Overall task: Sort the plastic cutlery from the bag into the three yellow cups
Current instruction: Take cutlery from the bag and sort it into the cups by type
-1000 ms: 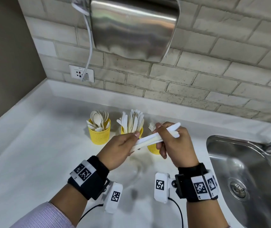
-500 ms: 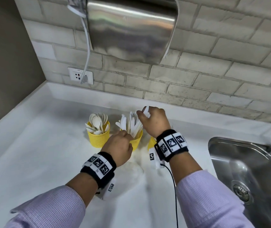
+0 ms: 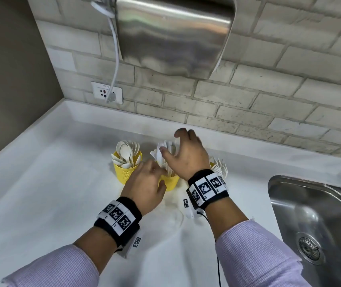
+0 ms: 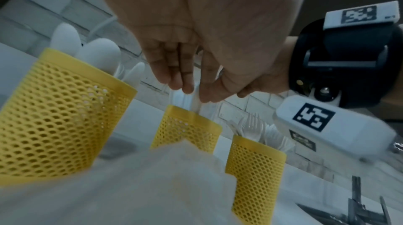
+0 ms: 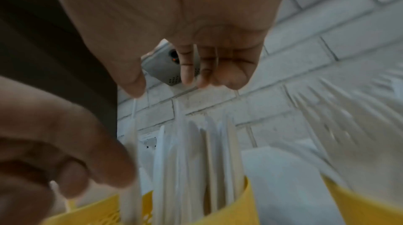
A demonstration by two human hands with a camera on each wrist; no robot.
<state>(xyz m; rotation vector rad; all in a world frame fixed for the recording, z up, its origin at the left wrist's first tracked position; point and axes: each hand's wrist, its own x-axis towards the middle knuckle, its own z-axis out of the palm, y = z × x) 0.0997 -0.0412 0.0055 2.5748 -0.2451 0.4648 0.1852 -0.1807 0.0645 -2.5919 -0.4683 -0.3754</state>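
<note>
— Right hand point(image 3: 186, 156) has changed most: half a second back it was a fist by the gap between two cups, now it is spread over the mid cup point(image 3: 170, 184), holding nothing. Left hand point(image 3: 144, 183) has kept to that cup's near rim.

— And the knives point(image 5: 185, 159)?

— Upright in the mid cup, long axis vertical, blades up. They stand straight below the right palm. The left comes in from the near-left side, finger and thumb tips meeting on one of them just above the rim. So the left grip is clamped on a knife and the right grip is apart.

— What does the next move turn on?

— The bag point(image 4: 152, 185), I'd judge. It lies flat on the desk point(image 3: 41, 193), on the person's side of the cups, between the two wrists. The left hand is lower and nearer to it. Whether anything is left inside, I cannot tell.

— Counts?

— Three cups in a row: the left cup point(image 3: 124, 175) with spoons point(image 3: 126, 151), the mid cup with knives, the right cup point(image 4: 255, 168) with forks point(image 4: 253, 125). One bag, two hands. Each bunch overlaps too much to count.

— Beyond that?

— One sink point(image 3: 310, 214), well to the right.
</note>
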